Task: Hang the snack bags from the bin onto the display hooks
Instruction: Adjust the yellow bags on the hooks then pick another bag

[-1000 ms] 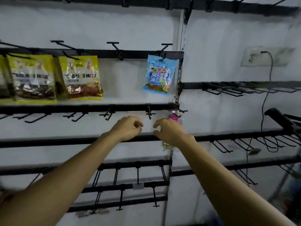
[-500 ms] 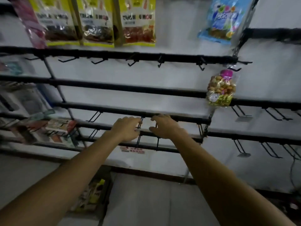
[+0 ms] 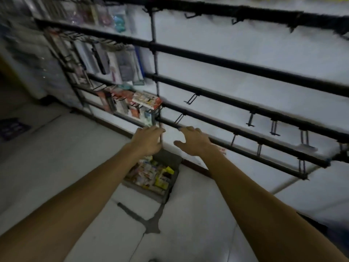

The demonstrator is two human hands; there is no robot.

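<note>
Your left grip [image 3: 149,140] and right grip [image 3: 194,141] hold nothing, fingers loose, above the bin [image 3: 170,159] of snack bags [image 3: 151,173], likely poised to fetch one for bare hooks [image 3: 191,98].

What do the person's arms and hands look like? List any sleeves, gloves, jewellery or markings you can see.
The left arm and right arm are bare along all that shows, with no sleeves. The left hand and right hand wear no gloves. No watch, bracelet, ring or marking is visible, though the picture is blurred.
</note>
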